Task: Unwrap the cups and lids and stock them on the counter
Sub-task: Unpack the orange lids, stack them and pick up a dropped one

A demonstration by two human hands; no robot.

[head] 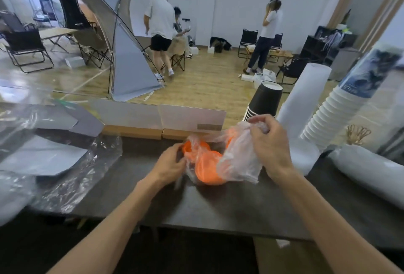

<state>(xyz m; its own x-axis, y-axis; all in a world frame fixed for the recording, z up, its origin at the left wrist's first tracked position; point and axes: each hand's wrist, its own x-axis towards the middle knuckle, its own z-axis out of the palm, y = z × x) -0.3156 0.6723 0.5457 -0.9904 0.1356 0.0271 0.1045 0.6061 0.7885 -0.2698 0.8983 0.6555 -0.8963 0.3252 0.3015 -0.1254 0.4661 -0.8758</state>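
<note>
Dark, matte counter [218, 208] runs under our arms; on it, near the middle, lie orange lids [207, 168] inside a clear plastic bag [238, 160]; our right hand [271, 142] bunches the bag's top in curled fingers, our left hand [170, 164] pinches its other end beside the lids; just behind stand upturned black cups [264, 101], a frosted sleeve [303, 103] and stacked white cups [336, 112]; loose plastic wrap [72, 177] sprawls left; beyond, we see wood flooring [207, 81], a grey tent [129, 72], folding chairs [26, 48] and people standing.
</note>
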